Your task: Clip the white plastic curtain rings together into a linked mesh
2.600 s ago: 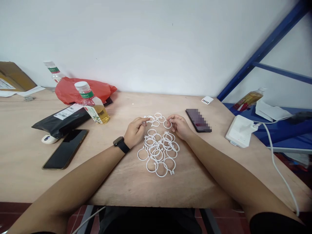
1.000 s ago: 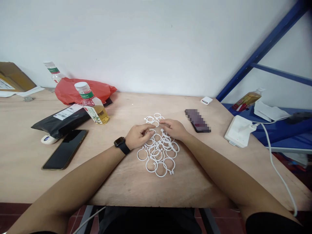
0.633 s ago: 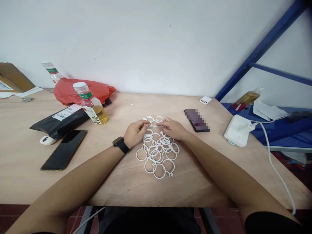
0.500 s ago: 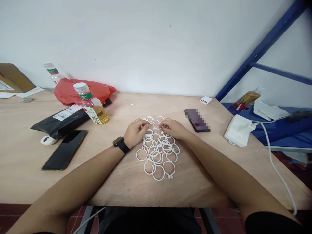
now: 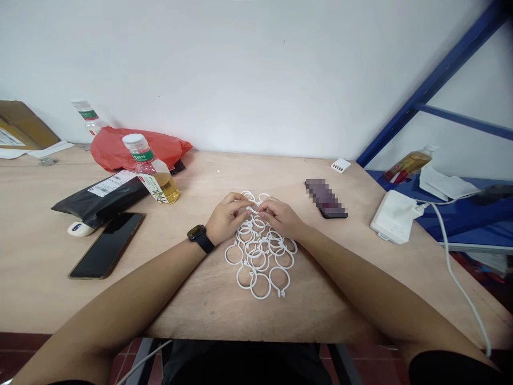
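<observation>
White rings [image 5: 260, 298] are lying on the table [image 5: 192, 315], the left hand [image 5: 226, 218] and right hand [image 5: 282, 218] holding curled fingers close together among the farther ones, pinching or not I can't tell, this fingertip handling seemingly calling for steadiness.

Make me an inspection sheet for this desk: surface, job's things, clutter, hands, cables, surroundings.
Surface: pale wooden tabletop, against a white painted wall.
Job's things: thin round white plastic-looking rings with small clasps, overlapping in a pile.
Clutter: flat black parcel, red plastic bag, white-capped clear bottle of yellow liquid, rectangular dark phones left and right.
Hands: left hand and right hand close together at the pile's far end; exact grip unclear.
Cables: white cable curving down the right side; pale cable below the front edge.
Surroundings: blue metal frame, red tiled floor.
</observation>
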Tool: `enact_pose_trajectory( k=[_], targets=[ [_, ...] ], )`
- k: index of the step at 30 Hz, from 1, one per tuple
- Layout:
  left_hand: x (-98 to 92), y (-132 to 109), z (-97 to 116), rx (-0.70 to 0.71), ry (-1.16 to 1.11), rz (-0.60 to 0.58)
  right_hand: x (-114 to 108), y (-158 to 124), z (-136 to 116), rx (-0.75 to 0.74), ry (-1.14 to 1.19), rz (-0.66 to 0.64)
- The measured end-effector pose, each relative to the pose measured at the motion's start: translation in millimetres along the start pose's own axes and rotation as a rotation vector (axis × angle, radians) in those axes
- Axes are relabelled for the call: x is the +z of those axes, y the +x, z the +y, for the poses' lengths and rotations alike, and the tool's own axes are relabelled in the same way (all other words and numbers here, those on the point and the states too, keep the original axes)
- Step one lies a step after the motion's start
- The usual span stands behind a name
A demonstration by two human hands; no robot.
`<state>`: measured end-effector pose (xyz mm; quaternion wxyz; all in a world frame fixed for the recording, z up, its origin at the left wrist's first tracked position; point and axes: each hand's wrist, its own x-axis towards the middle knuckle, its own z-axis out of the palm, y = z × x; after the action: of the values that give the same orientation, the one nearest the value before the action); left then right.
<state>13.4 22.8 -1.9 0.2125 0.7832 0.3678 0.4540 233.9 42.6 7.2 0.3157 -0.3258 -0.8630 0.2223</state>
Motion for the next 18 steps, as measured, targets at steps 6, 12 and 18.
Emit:
enact_pose_trajectory(
  k=[6, 12, 18],
  targets=[
    [-1.6, 1, 3, -0.026, 0.017, 0.124, 5, -5, 6, 0.157, 0.119, 0.182],
    [0.6, -1, -1, -0.138, -0.033, 0.2, 2, -1, 23, 0.32, 0.245, 0.342],
    [-0.4, 1, -3, -0.137, 0.003, 0.2, -2, 3, 30, 0.386, 0.461, 0.375]
  ],
)
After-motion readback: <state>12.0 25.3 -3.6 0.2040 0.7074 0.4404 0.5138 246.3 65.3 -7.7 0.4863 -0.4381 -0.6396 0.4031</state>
